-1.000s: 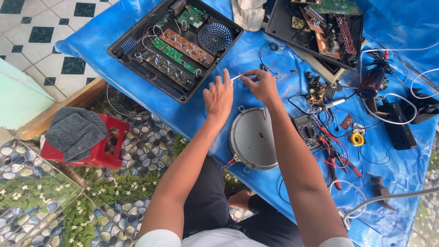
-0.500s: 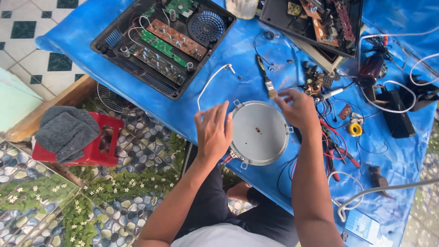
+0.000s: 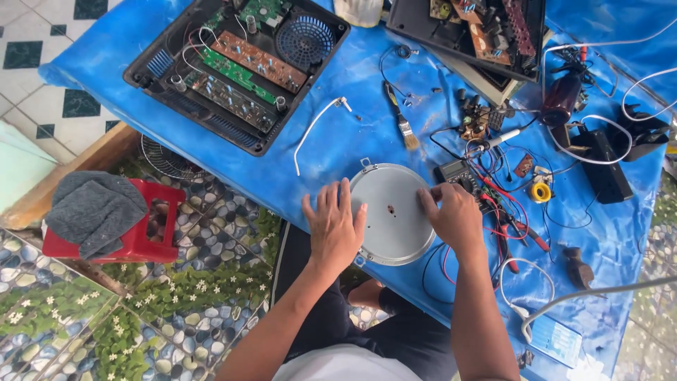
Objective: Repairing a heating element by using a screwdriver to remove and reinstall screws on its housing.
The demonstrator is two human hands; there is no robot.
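A round grey metal disc (image 3: 392,212) with small tabs on its rim lies on the blue tarp (image 3: 338,152) near the table's front edge. My left hand (image 3: 334,227) lies flat on the disc's left rim, fingers spread. My right hand (image 3: 452,216) grips the disc's right rim with curled fingers. A white wire (image 3: 315,128) with a small connector lies loose on the tarp just beyond the disc. A small paintbrush (image 3: 400,124) lies to its right.
An opened black appliance base with circuit boards and a fan (image 3: 240,63) sits at the back left. A second open chassis (image 3: 479,32), a multimeter with red leads (image 3: 457,175), a yellow tape roll (image 3: 541,192) and black adapters (image 3: 605,166) crowd the right. A red stool with a grey cloth (image 3: 106,215) stands on the floor to the left.
Both hands let go of the white wire, dropped toward me and settled on either side of the metal disc. The wire now lies on the tarp.
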